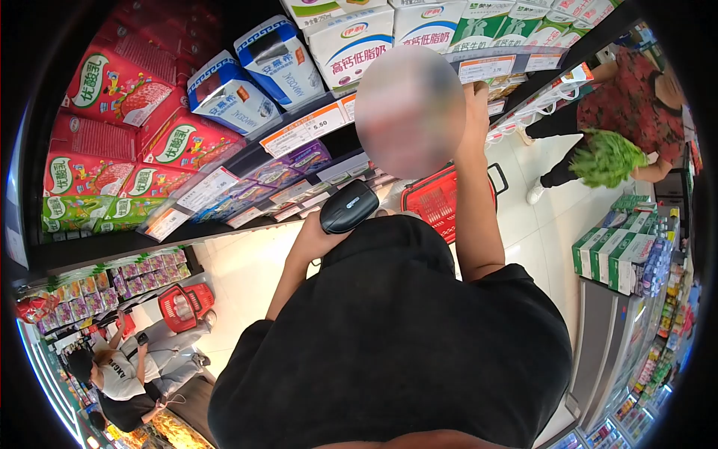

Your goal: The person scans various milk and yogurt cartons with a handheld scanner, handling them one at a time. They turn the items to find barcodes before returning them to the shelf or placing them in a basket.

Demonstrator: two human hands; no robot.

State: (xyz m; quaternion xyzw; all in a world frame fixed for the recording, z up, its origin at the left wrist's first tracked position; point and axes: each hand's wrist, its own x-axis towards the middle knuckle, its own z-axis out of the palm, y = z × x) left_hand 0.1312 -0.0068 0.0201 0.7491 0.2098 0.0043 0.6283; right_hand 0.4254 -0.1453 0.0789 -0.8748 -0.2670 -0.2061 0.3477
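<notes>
My left hand [310,233] is closed around a smooth black mouse-shaped device [349,206] in front of my black shirt. Further up, my right hand [474,108] reaches to the shelf edge beside a price label [488,68]. A blurred oval covers part of that hand, so its fingers and anything in them are mostly hidden. Above the labels stand white milk cartons [350,52] and green-and-white cartons [479,30]. Blue-and-white cartons [238,97] sit to their left. Below my right forearm is a red shopping basket [432,200].
Red drink boxes [105,82] are stacked at the left. A person in a patterned top [628,93] holds leafy greens [609,159] at the right. Two people stand at lower left, near another red basket [185,307]. Green-and-white boxes [615,254] top a counter at right.
</notes>
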